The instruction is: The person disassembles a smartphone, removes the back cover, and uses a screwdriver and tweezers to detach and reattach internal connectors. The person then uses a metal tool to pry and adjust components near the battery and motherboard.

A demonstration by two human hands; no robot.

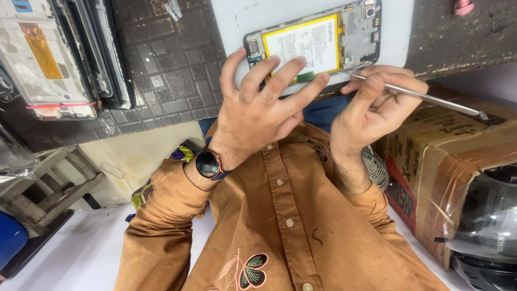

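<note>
head view | left hand (258, 110) pressing opened phone (315, 40) | right hand (371, 108) gripping metal tool (425, 97) | white mat (396, 32), dark bench (172, 70)

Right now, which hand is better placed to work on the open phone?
Right hand: it holds the metal tool, tip at the open phone's edge. Left hand lies spread on it.

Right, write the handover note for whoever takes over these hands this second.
Left hand: fingers spread, pressing flat on the opened phone.
Right hand: pinching a thin metal tool, tip at the phone's near edge.
Phone lies on a white mat on the dark bench.
Done: back cover is off, insides exposed.
Left: the yellow-edged battery is still seated in the frame.
</note>
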